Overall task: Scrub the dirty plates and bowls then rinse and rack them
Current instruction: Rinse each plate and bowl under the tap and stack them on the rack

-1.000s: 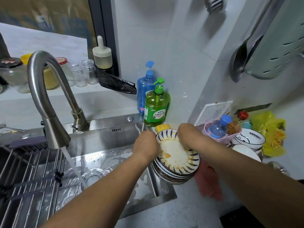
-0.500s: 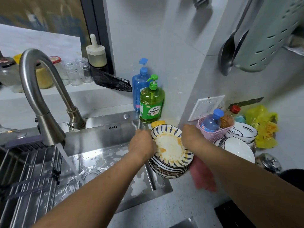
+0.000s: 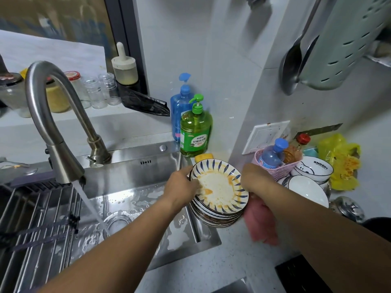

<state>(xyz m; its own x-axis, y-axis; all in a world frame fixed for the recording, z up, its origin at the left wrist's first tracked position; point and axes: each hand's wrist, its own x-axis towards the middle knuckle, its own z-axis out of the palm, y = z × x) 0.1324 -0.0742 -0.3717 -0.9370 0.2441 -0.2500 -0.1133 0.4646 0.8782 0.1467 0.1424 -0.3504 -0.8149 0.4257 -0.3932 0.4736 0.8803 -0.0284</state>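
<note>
A stack of dirty plates point(image 3: 220, 187), white with blue leaf marks and orange smears on the top one, sits at the sink's right edge. My left hand point(image 3: 182, 188) grips the stack's left rim, thumb on the top plate. My right hand point(image 3: 254, 178) holds the right rim. White bowls point(image 3: 306, 191), one marked SNOOPY point(image 3: 315, 168), stand to the right of the plates. A yellow sponge point(image 3: 202, 157) peeks out behind the stack.
The tap point(image 3: 55, 127) runs water into the steel sink point(image 3: 131, 199). A metal rack point(image 3: 36, 225) covers the sink's left side. Green soap bottle point(image 3: 195, 132) and blue bottle point(image 3: 179, 111) stand behind. Pink cloth point(image 3: 260, 225), pink basket point(image 3: 273, 168) and yellow bag point(image 3: 342, 161) lie on the counter.
Both hands keep their hold on the plate stack's rims. The stack looks slightly raised and tilted toward the sink; the view has shifted a little.
</note>
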